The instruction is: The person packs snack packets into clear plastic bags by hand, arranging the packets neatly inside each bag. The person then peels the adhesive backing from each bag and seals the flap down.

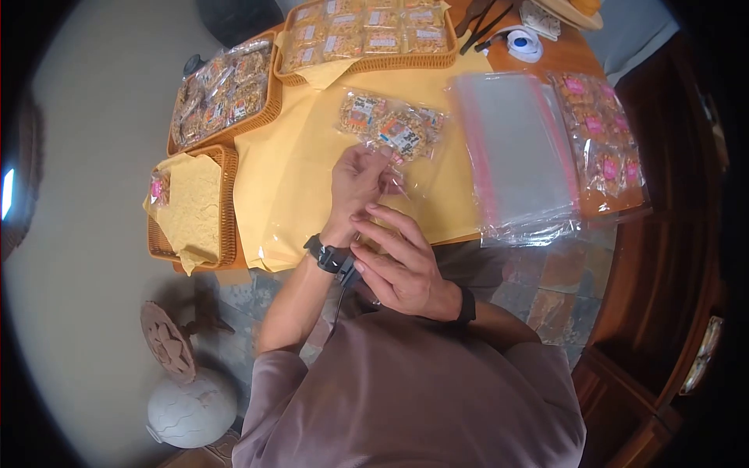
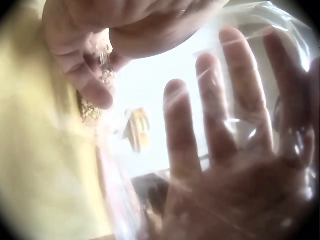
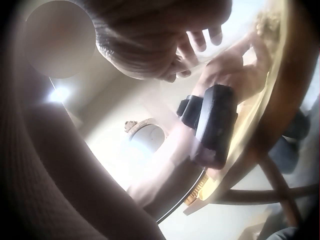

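Note:
In the head view my left hand pinches clear plastic at the near side of several snack packets with printed labels. Its thumb and fingers also close on a crumbly packet in the left wrist view. My right hand is held just nearer my body, fingers spread and nearly straight. Clear film lies across that hand in the left wrist view; whether it is inside the bag I cannot tell. The right wrist view shows my right hand beside my left hand.
A yellow cloth covers much of the table. Wicker baskets of packets line the back and left; another, cloth-lined basket stands front left. Flat clear bags and pink-labelled packets lie at right, tape behind them.

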A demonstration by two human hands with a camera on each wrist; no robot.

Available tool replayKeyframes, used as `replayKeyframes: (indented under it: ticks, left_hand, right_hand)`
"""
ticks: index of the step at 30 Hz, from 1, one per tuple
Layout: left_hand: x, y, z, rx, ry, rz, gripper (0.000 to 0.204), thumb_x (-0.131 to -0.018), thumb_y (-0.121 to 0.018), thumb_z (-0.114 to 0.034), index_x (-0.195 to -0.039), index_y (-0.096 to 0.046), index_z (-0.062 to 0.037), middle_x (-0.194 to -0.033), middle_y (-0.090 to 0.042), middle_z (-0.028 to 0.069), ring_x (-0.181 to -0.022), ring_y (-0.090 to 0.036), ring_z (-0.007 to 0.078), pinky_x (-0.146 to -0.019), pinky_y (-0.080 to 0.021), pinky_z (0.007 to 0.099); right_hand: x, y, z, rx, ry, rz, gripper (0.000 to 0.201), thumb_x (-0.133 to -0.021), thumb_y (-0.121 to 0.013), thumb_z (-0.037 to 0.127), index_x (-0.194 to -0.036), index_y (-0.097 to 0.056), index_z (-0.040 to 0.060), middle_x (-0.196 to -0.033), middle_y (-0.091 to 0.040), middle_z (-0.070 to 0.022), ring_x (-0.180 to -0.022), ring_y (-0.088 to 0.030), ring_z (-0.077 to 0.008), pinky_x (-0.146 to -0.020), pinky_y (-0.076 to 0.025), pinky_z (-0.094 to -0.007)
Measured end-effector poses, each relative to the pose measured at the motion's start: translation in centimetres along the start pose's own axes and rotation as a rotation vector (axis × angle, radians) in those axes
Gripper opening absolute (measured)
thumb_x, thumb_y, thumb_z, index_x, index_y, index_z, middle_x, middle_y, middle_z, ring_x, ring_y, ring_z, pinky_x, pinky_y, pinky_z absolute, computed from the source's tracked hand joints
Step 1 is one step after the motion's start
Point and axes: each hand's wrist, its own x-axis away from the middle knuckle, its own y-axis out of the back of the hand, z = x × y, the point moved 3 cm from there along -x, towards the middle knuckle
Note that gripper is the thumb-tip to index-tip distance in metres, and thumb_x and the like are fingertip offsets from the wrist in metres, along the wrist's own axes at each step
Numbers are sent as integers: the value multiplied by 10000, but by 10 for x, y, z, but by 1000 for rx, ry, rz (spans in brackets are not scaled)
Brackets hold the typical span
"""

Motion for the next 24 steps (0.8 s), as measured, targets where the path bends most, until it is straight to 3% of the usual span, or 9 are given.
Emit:
replayKeyframes:
  ticks: [2,5,8,10,11,13,16,18,24]
  left_hand:
    - [4,-5,-5,-14,-120,-174,320,-988,-726,-194,-1161,-543,3,-867,-660,52,-678,-672,145,-592,-559,272]
    - [0,-4,7,200,-228,-207,371,-982,-723,-128,-1243,-495,4,-929,-660,77,-722,-667,147,-598,-549,268]
    - [4,2,6,125,-262,-150,328,-1025,-638,-97,-1285,-494,41,-977,-649,88,-744,-662,143,-619,-581,275]
    - [0,11,12,174,-259,-123,333,-1035,-617,-89,-1321,-509,45,-969,-651,73,-732,-643,129,-621,-567,264]
    - [-2,14,15,224,-262,-98,345,-1046,-596,-80,-1358,-524,48,-961,-652,57,-721,-623,114,-622,-552,252]
    - [-1,10,8,215,-223,-75,348,-1052,-586,-84,-1374,-539,41,-946,-653,50,-715,-611,105,-623,-538,245]
    - [-4,4,1,138,-228,-9,401,-1049,-606,-106,-1418,-537,32,-910,-660,45,-749,-615,85,-647,-522,231]
    - [1,-2,-5,-35,-290,-103,402,-1026,-641,-93,-1398,-552,29,-927,-670,52,-799,-638,97,-709,-528,226]
    - [-8,-3,16,83,-401,-62,414,-994,-631,-3,-1397,-538,19,-1059,-673,93,-961,-652,143,-877,-534,280]
  right_hand:
    - [1,2,-1,-7,0,6,245,-809,-771,27,-1038,-719,-43,-1344,-631,-179,-1317,-529,-406,-1045,-481,-496]
    - [2,8,-5,-37,16,39,322,-804,-796,74,-1094,-714,-39,-1360,-617,-190,-1323,-523,-416,-1048,-476,-514]
    - [-1,26,-14,-64,34,19,419,-849,-780,177,-1194,-688,-43,-1421,-567,-227,-1363,-481,-452,-1105,-412,-562]
    - [-6,37,-29,173,-115,-38,613,-914,-725,270,-1404,-547,-53,-1533,-428,-294,-1452,-351,-500,-1179,-285,-604]
    - [-8,36,-37,173,-117,-39,613,-914,-725,270,-1404,-547,-53,-1533,-428,-294,-1452,-351,-500,-1179,-285,-604]
    - [-4,34,-60,206,-374,-178,751,-977,-650,298,-1549,-327,-65,-1626,-242,-330,-1519,-199,-516,-1225,-179,-593]
    - [-4,23,-75,56,-588,-186,850,-986,-649,286,-1592,-173,-72,-1651,-136,-348,-1544,-122,-508,-1246,-150,-561]
    - [-3,20,-78,16,-584,-184,852,-986,-651,281,-1588,-170,-82,-1654,-130,-346,-1548,-119,-499,-1251,-150,-549]
    - [-8,20,-80,-18,-577,-159,855,-983,-656,256,-1583,-163,-102,-1657,-120,-348,-1558,-129,-472,-1256,-168,-518]
